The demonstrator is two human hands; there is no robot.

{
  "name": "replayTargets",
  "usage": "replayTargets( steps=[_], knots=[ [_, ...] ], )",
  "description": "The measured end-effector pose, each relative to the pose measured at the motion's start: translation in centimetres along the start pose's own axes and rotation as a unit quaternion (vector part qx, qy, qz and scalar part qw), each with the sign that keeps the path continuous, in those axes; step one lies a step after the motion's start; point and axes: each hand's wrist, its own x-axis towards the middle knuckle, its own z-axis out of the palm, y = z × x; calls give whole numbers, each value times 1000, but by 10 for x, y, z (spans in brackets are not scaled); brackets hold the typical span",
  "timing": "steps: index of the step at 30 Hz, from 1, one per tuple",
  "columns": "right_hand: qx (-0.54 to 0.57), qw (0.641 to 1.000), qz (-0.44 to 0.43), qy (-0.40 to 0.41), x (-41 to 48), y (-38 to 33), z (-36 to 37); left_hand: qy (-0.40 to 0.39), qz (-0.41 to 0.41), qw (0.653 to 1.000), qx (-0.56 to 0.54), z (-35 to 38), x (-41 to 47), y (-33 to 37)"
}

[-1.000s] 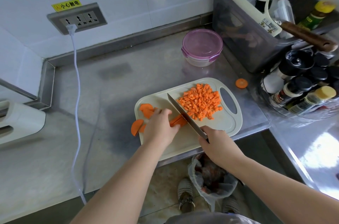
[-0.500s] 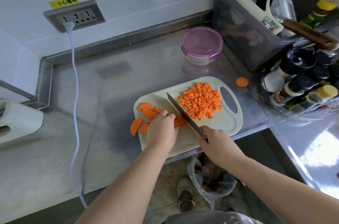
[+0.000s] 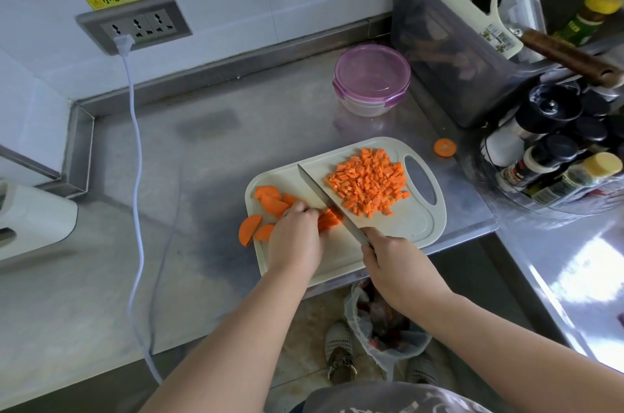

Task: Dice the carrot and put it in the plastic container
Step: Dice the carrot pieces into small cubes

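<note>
With the left hand (image 3: 295, 237) curling its fingers (image 3: 304, 210) on the carrot slices (image 3: 329, 219) on the board (image 3: 405, 226) and the right hand (image 3: 391, 264) gripping the knife (image 3: 322, 194), tuck fingertips back and cut evenly, well clear of the lidded container (image 3: 371, 79).

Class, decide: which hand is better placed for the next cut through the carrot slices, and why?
Right. The right hand grips the knife, its blade against the carrot slices; the left hand pins them to the cutting board.
</note>
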Motion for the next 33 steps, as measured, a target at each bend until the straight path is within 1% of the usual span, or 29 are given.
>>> replayTargets(
  steps=[5,9,13,19,33],
  knots=[
    [21,1000,16,9,1,2,-3,12,-15,999,-38,-3,-2,0],
    [29,999,23,13,1,4,-4,24,-12,999,-35,-6,-2,3],
    [30,999,34,13,3,6,-2,28,-27,998,-44,-6,-1,8],
    [15,999,28,-5,3,6,1,46,-24,997,-56,-4,-5,8],
    [7,1000,19,-16,2,7,2,89,-21,992,-89,4,-11,4]
  ],
)
